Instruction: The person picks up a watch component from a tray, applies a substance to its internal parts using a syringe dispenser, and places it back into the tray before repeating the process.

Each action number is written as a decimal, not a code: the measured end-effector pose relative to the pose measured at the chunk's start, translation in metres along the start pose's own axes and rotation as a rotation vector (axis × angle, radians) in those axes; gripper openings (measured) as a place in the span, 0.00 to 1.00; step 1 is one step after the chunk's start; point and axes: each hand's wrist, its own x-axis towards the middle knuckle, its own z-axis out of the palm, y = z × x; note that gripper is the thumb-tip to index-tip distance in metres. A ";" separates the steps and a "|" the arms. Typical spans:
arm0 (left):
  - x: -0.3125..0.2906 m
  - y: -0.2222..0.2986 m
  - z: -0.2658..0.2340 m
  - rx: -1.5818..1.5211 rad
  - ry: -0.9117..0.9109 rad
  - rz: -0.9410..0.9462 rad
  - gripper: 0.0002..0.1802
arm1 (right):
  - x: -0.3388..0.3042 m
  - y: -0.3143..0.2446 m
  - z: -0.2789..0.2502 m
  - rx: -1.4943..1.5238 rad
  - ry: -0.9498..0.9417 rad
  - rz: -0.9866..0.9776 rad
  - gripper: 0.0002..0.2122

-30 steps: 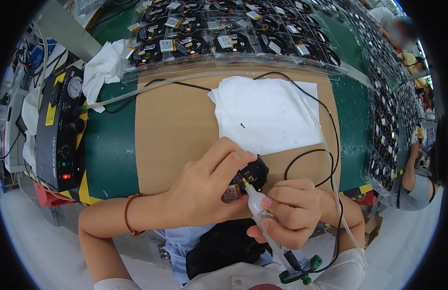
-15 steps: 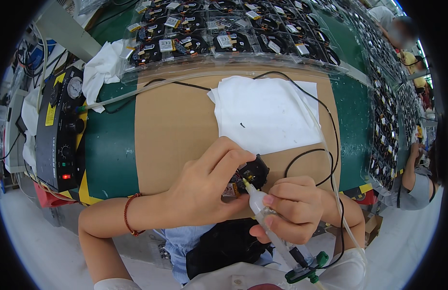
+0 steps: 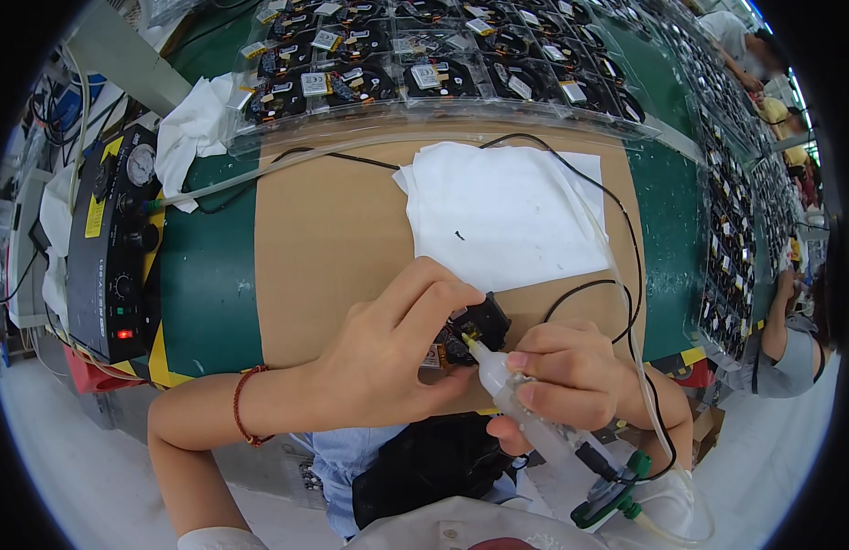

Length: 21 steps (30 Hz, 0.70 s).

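Observation:
Between the fingers and thumb of my left hand (image 3: 411, 344) is a small black electronic assembly (image 3: 484, 320), with a pale battery and fine wires partly covered by my fingers. My right hand (image 3: 571, 380) grips a translucent glue dispensing syringe (image 3: 534, 412), slanting down toward my body. Its narrow yellowish tip (image 3: 470, 342) meets or nearly meets the assembly's inner side; exact contact is too small to tell. At the syringe's rear end sits a green cap (image 3: 617, 490) joined to a clear hose and a black cable.
White wipes (image 3: 507, 220) lie on a brown cardboard sheet (image 3: 324, 247) over the green table. A black dispenser box (image 3: 113, 247) with gauge and knobs stands left. Clear trays (image 3: 424, 115) of similar assemblies fill the far side and right. The hose (image 3: 369, 141) crosses the cardboard. Other people sit far right.
My right hand has shifted slightly right, and the syringe's rear end has swung right and tilts more. The left hand and the assembly have hardly moved.

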 end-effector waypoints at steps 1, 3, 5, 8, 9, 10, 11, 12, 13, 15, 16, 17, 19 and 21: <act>0.000 0.000 0.000 0.000 0.000 0.000 0.26 | 0.001 0.000 -0.001 0.012 -0.007 0.018 0.15; 0.000 0.000 0.000 0.006 0.004 0.011 0.26 | 0.002 -0.001 -0.003 0.025 -0.014 0.038 0.16; -0.001 -0.001 0.000 0.011 -0.006 0.002 0.26 | 0.002 0.000 -0.003 0.041 -0.001 0.093 0.16; -0.001 -0.001 0.000 0.006 -0.018 -0.002 0.27 | 0.004 0.000 -0.007 0.082 -0.014 0.146 0.18; -0.001 -0.001 -0.001 -0.001 -0.022 -0.004 0.27 | 0.005 0.000 -0.008 0.082 -0.014 0.146 0.18; -0.001 -0.001 -0.001 -0.001 -0.023 -0.004 0.27 | 0.006 0.000 -0.009 0.082 -0.023 0.176 0.18; -0.002 -0.002 -0.001 -0.005 -0.026 -0.005 0.27 | 0.006 0.000 -0.010 0.082 -0.033 0.205 0.18; -0.002 -0.002 -0.002 -0.010 -0.030 -0.003 0.28 | 0.007 -0.001 -0.011 0.082 -0.033 0.206 0.18; -0.001 -0.002 -0.002 -0.010 -0.030 -0.004 0.28 | 0.007 -0.002 -0.011 0.080 -0.026 0.243 0.18; -0.001 -0.003 -0.002 0.001 -0.027 0.018 0.28 | 0.006 -0.001 -0.010 0.079 -0.017 0.280 0.19; -0.001 -0.003 -0.002 0.002 -0.027 0.016 0.28 | 0.005 0.001 -0.007 0.099 0.036 0.277 0.19; -0.001 -0.003 -0.003 0.007 -0.035 0.009 0.28 | 0.004 0.002 -0.006 0.120 0.090 0.273 0.20; 0.000 -0.002 -0.002 0.003 -0.043 0.014 0.28 | 0.006 0.000 -0.010 0.101 0.067 0.282 0.20; 0.000 -0.003 -0.002 -0.003 -0.043 0.029 0.28 | 0.008 -0.001 -0.014 0.095 0.048 0.291 0.21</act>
